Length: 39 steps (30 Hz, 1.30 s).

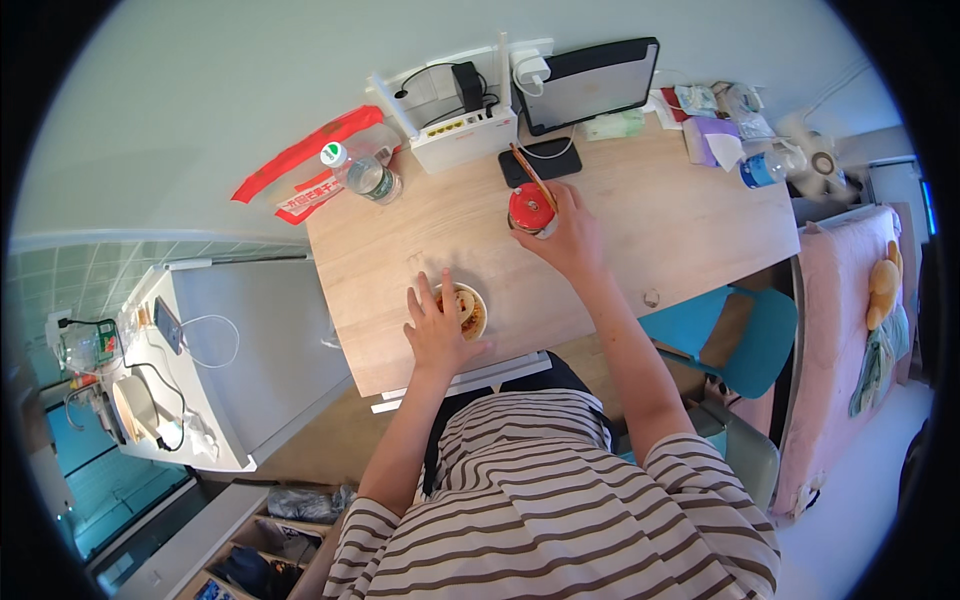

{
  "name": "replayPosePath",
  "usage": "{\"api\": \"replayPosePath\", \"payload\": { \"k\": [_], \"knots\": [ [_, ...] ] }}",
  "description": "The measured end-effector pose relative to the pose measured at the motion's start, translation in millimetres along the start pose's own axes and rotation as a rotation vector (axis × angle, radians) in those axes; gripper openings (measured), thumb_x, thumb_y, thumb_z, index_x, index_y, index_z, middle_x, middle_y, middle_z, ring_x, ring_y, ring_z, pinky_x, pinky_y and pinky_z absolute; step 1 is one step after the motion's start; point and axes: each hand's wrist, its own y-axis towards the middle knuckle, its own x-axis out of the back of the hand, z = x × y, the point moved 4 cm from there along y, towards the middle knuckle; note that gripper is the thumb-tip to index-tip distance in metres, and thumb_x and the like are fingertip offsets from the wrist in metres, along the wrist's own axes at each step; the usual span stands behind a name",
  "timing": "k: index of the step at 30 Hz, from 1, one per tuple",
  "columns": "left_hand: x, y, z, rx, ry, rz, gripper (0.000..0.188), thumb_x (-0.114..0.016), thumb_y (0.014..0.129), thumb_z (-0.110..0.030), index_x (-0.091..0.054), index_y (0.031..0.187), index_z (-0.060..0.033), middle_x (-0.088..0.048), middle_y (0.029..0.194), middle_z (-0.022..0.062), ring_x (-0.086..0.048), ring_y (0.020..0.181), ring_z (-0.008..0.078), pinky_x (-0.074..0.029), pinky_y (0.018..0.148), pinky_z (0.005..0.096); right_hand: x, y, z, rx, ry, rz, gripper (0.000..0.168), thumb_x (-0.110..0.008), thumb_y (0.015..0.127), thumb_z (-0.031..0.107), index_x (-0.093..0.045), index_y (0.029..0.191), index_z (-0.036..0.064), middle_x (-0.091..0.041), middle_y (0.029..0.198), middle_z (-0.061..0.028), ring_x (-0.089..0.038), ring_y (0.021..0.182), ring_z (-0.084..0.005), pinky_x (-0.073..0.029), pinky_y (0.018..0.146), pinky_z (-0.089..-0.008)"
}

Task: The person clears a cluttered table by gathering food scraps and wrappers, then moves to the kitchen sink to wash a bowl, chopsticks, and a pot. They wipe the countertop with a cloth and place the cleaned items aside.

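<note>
My right hand [571, 231] is closed around the side of a small jar or cup with a red lid [531, 207], near the middle of the wooden table [637, 217]. A thin brown stick-like item [534, 176] slants up beside the lid, near the fingers of that hand; whether they hold it too, I cannot tell. At the near left, my left hand [439, 326] is spread over a white round bowl [481, 300] with brownish food inside. Its fingers are apart and cover the bowl's left part. Whether the fingertips touch the bowl is unclear.
Behind stand a water bottle [369, 178], a white router [465, 141], a black phone [540, 161] and a tablet in a dark case [592, 86]. Tissues [703, 141] and another bottle [763, 169] lie at the right. A teal chair [757, 341] stands at the table's near right side.
</note>
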Motion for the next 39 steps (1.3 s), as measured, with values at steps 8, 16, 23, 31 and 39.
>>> {"api": "replayPosePath", "payload": {
  "k": [8,16,23,31,39],
  "knots": [
    [-11.8,3.7,9.2,-0.005,-0.098,0.006,0.114,-0.088,0.053,-0.034,-0.028,0.149,-0.0184,-0.035,0.138,0.0202,-0.044,0.12,0.039,-0.057,0.082,0.0455,-21.6,3.6,-21.7,-0.189,0.197,0.13,0.075,-0.088,0.064,0.028,-0.054,0.127,0.007,-0.068,0.104,-0.0099,-0.068,0.088,-0.0275,-0.054,0.071,-0.038],
    [2.3,-18.4,38.7,0.067,-0.149,-0.054,0.105,-0.087,0.054,-0.03,-0.035,0.144,-0.0157,-0.04,0.13,0.0191,-0.048,0.112,0.0399,-0.057,0.08,0.0451,-20.0,-12.3,-15.8,-0.001,0.137,0.037,0.065,-0.09,0.059,0.031,-0.063,0.114,0.008,-0.071,0.096,-0.0118,-0.07,0.087,-0.0273,-0.055,0.076,-0.0363],
    [18.0,-103.5,111.4,0.291,-0.374,-0.142,0.106,-0.085,0.051,-0.03,-0.036,0.144,-0.0151,-0.041,0.126,0.0187,-0.049,0.109,0.0397,-0.056,0.08,0.0457,-21.7,-64.5,72.7,0.193,0.224,0.251,0.067,-0.09,0.057,0.023,-0.064,0.116,0.006,-0.071,0.1,-0.011,-0.069,0.088,-0.0237,-0.056,0.076,-0.0339],
    [-30.7,-259.1,211.3,0.587,-0.415,-0.333,0.105,-0.085,0.05,-0.031,-0.039,0.143,-0.0174,-0.045,0.123,0.0174,-0.05,0.109,0.0399,-0.055,0.078,0.0485,-77.5,-146.8,219.2,0.317,0.465,0.515,0.065,-0.091,0.059,0.014,-0.061,0.116,-0.002,-0.069,0.096,-0.0084,-0.066,0.087,-0.0141,-0.055,0.077,-0.029],
    [-83.2,-431.2,272.8,0.889,-0.539,-0.464,0.106,-0.087,0.05,-0.035,-0.04,0.142,-0.0148,-0.045,0.121,0.0172,-0.051,0.106,0.0382,-0.055,0.075,0.0473,-168.5,-273.8,386.0,0.531,0.668,0.851,0.066,-0.089,0.06,0.013,-0.059,0.117,-0.004,-0.068,0.096,-0.0057,-0.064,0.087,-0.0104,-0.053,0.079,-0.0268]
  ]
}}
